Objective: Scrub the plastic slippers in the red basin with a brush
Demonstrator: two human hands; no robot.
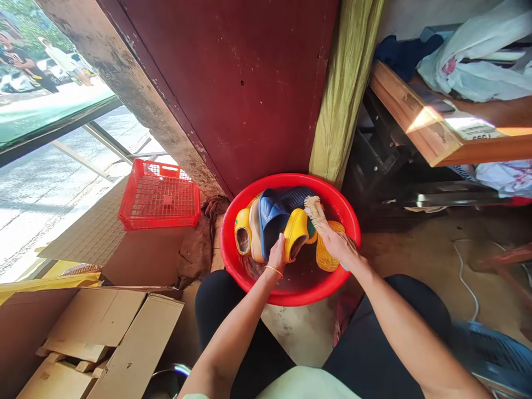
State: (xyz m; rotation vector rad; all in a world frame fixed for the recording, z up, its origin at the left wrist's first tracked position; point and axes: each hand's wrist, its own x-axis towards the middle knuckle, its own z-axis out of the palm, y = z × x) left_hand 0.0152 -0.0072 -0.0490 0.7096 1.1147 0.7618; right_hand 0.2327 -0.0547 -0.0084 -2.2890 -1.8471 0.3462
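Observation:
In the red basin (295,299) between my knees, several shoes sit in dark water. My left hand (276,259) grips a yellow clog (296,221), its opening tilted towards me. A pale-bristled scrub brush (315,210) is in my right hand (341,248), with its head beside the clog's toe. Left of my left hand, a blue slipper (272,213) leans on a beige shoe (255,235) and another yellow clog (242,224). Beneath my right hand lies a yellow shoe with its patterned sole (326,255) showing. A dark ribbed sole (297,197) rests at the back.
A red plastic crate (160,202) stands to the left, above cardboard boxes (95,321). Behind the basin is a dark red door (236,100) with a yellowish curtain (343,94). A wooden table (440,138) juts in at right, and a blue fan (494,354) lies low right.

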